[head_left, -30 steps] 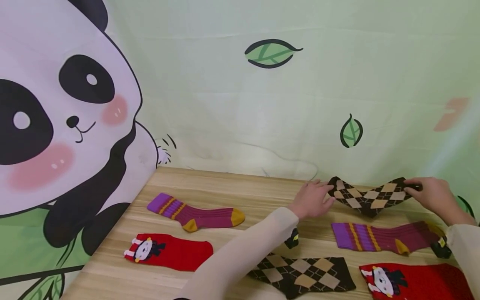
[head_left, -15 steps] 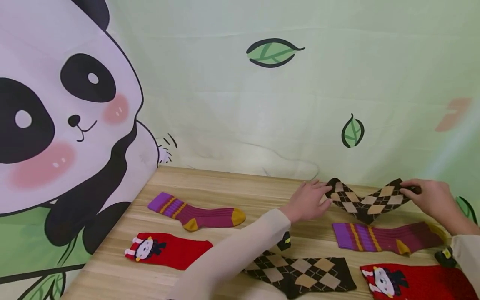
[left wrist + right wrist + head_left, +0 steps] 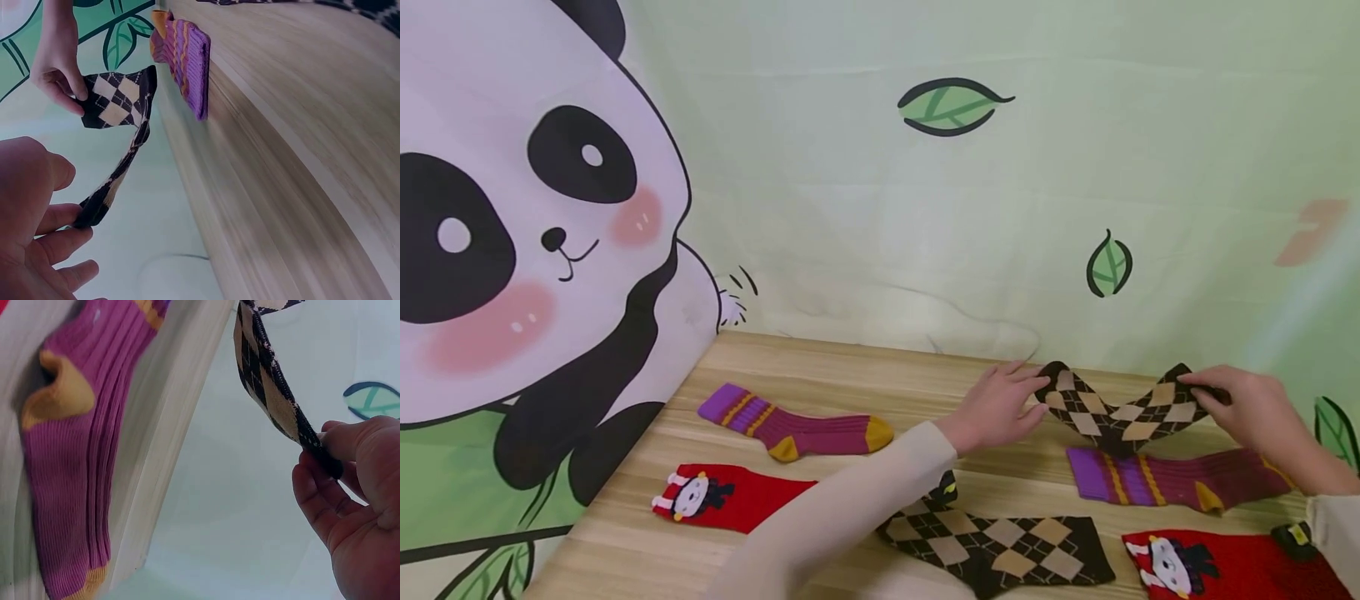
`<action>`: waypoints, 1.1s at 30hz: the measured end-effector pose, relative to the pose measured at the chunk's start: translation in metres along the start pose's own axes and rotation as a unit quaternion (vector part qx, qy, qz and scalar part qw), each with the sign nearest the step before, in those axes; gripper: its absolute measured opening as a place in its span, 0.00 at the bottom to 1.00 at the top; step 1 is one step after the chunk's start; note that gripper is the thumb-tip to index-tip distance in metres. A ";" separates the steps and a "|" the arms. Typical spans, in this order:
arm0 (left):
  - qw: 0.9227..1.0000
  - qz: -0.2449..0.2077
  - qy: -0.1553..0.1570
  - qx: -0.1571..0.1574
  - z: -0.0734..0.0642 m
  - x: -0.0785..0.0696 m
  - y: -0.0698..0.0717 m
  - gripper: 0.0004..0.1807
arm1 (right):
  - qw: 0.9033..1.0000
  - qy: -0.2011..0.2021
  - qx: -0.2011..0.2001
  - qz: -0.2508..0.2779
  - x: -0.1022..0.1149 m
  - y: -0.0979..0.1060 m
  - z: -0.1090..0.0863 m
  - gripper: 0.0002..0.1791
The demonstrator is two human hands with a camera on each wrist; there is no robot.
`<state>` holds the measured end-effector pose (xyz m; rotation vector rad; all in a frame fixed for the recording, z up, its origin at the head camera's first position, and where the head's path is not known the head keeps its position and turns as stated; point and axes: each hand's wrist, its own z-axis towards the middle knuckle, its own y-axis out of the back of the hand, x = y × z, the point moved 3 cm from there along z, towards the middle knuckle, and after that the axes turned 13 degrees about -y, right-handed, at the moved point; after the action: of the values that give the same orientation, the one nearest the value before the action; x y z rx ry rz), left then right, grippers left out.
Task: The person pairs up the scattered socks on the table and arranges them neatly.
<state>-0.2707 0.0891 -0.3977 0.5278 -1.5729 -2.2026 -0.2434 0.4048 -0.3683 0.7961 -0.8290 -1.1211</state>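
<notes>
A black, tan and cream argyle sock (image 3: 1116, 427) hangs between both hands at the back right, sagging in a V. My left hand (image 3: 996, 408) pinches its left end; in the left wrist view that dark end (image 3: 95, 211) sits at the fingers. At the other end, my right hand (image 3: 1251, 408) grips the dark tip between thumb and fingers, as the right wrist view shows. Right below the sagging middle lies a purple and maroon sock (image 3: 1165, 475) with mustard heel and stripes. A second argyle sock (image 3: 1015, 550) lies flat nearer the front, partly behind the left sleeve.
On the wooden table's (image 3: 925, 375) left half lie another purple sock (image 3: 823, 433) and a red sock (image 3: 748, 500) with a white animal figure, partly covered by the left sleeve. A matching red sock (image 3: 1240, 558) is at front right. A panda-print cloth (image 3: 820, 208) rises behind.
Both hands have moved slightly left and toward the front with the held argyle sock. Its sagging middle now overlaps the right purple sock in the head view.
</notes>
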 end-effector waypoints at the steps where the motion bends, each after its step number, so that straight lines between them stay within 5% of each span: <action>1: 1.000 0.000 -0.001 -0.003 -0.002 0.001 0.001 0.26 | 1.000 0.005 -0.002 0.000 0.002 0.000 -0.001 0.16; 33: 0.998 -0.050 0.014 -0.044 -0.070 0.023 0.038 0.23 | 0.996 0.060 -0.045 0.047 0.055 0.015 -0.020 0.20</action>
<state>-0.2512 0.0093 -0.3847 0.6200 -1.4563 -2.3160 -0.2068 0.3579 -0.3556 0.7348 -0.7035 -1.0102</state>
